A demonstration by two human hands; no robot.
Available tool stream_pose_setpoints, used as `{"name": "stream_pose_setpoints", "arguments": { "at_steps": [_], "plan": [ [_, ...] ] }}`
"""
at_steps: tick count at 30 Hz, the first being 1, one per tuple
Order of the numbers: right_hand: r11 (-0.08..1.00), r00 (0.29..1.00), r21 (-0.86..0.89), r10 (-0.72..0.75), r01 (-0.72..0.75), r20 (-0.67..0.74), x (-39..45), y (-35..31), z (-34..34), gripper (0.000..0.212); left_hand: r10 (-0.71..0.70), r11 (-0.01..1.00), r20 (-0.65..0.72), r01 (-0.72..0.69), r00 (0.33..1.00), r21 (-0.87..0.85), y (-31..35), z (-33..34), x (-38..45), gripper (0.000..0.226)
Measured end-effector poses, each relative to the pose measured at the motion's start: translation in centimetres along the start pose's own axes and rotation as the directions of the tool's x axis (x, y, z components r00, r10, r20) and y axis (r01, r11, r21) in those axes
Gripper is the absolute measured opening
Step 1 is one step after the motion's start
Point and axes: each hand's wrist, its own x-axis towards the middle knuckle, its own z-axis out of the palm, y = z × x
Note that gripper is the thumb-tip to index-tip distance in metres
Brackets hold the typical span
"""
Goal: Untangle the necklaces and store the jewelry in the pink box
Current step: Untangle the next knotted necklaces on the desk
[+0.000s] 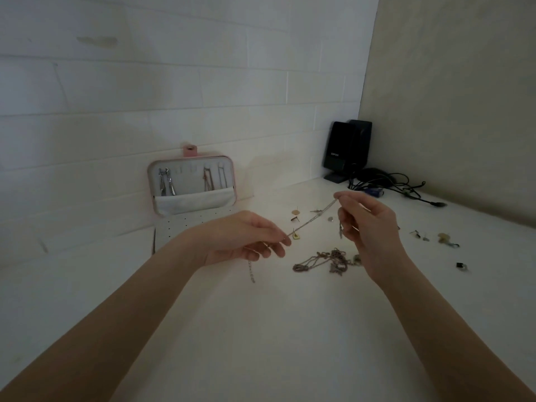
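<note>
The thin silver chain necklace (311,220) is hanging in the air above the white table (261,329), stretched into a nearly straight line that is running from low on the left to high on the right. Its lower end is being pinched in the fingertips of the left hand (246,242), with a short loose tail dangling below that hand, and its upper end is being pinched between thumb and forefinger of the right hand (368,227), where another short piece is hanging down by the palm. So both hands are closing on the same chain, one at each end, and the chain's long axis is lying diagonally between them. The pink jewellery box with the pale lining (193,185) is standing open against the white brick wall, behind and to the left of the chain, with a few necklaces already hanging inside its raised lid. The left hand is plainly the nearer one to it, so I would judge that the left end of the chain would lead the way to the hooks. Just below the right hand the knotted heap of brownish chains (324,262) is lying on the table, seemingly not yet sorted. Small earrings and studs (295,219) are lying scattered past the stretched chain and off to the right. Farther back, in the corner, two black speakers (346,152) are standing beside a tangle of black cables (388,184).
</note>
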Motion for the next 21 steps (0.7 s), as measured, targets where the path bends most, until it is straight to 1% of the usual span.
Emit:
{"name": "stream_pose_setpoints", "arguments": {
  "at_steps": [2,4,5,6,7,8,9,10,12,13,15,17,19,21],
  "plan": [
    [0.999,0.999,-0.051,0.006,-0.004,0.031,0.0,0.0,-0.3,0.012,0.001,1.0,-0.014,-0.001,1.0,0.012,-0.3,-0.2,0.1,0.013],
    [0.988,0.989,-0.151,0.039,-0.017,0.14,-0.1,0.1,-0.1,0.011,0.03,0.998,-0.05,-0.028,0.998,0.051,-0.4,-0.1,0.3,0.012],
    [0.974,0.977,-0.226,0.057,-0.009,0.208,-0.2,0.1,0.2,0.011,0.062,0.99,-0.086,-0.051,0.994,0.128,-0.5,0.0,0.5,0.012],
    [0.953,0.96,-0.304,0.066,0.02,0.271,-0.4,0.2,0.5,0.011,0.105,0.972,-0.122,-0.076,0.987,0.221,-0.5,0.2,0.6,0.013],
    [0.923,0.942,-0.377,0.058,0.074,0.329,-0.6,0.3,1.0,0.011,0.153,0.954,-0.145,-0.108,0.978,0.279,-0.3,0.5,0.8,0.014],
    [0.882,0.922,-0.445,0.031,0.156,0.386,-0.8,0.5,1.5,0.011,0.197,0.948,-0.15,-0.149,0.969,0.282,-0.2,0.7,1.0,0.014],
    [0.827,0.898,-0.503,-0.004,0.25,0.44,-0.9,0.7,1.9,0.01,0.222,0.955,-0.143,-0.185,0.964,0.234,0.0,1.0,1.0,0.014],
    [0.771,0.873,-0.542,-0.036,0.334,0.487,-1.1,0.9,2.3,0.008,0.217,0.969,-0.14,-0.196,0.966,0.152,0.1,1.1,1.1,0.014],
    [0.696,0.838,-0.569,-0.087,0.438,0.538,-1.3,1.3,2.8,0.007,0.162,0.987,-0.135,-0.163,0.978,0.002,0.1,1.1,1.1,0.014],
    [0.679,0.83,-0.569,-0.109,0.464,0.547,-1.3,1.4,2.8,0.008,0.129,0.991,-0.121,-0.134,0.984,-0.029,-0.1,1.0,1.1,0.013],
    [0.675,0.821,-0.557,-0.131,0.484,0.555,-1.3,1.6,2.9,0.005,0.063,0.996,-0.057,-0.066,0.996,-0.055,-0.5,0.9,1.1,0.013],
    [0.695,0.817,-0.538,-0.126,0.478,0.563,-1.3,1.7,2.9,0.003,0.017,0.997,0.002,-0.017,1.0,-0.08,-0.8,0.8,1.0,0.01],
    [0.71,0.816,-0.528,-0.111,0.465,0.568,-1.3,1.7,2.8,0.006,0.002,0.993,0.015,0.0,1.0,-0.119,-0.9,0.7,1.0,0.009],
    [0.741,0.819,-0.514,-0.083,0.432,0.568,-1.3,1.5,2.7,0.013,0.01,0.987,-0.009,-0.011,1.0,-0.161,-1.0,0.6,1.0,0.008]
  ]
}}
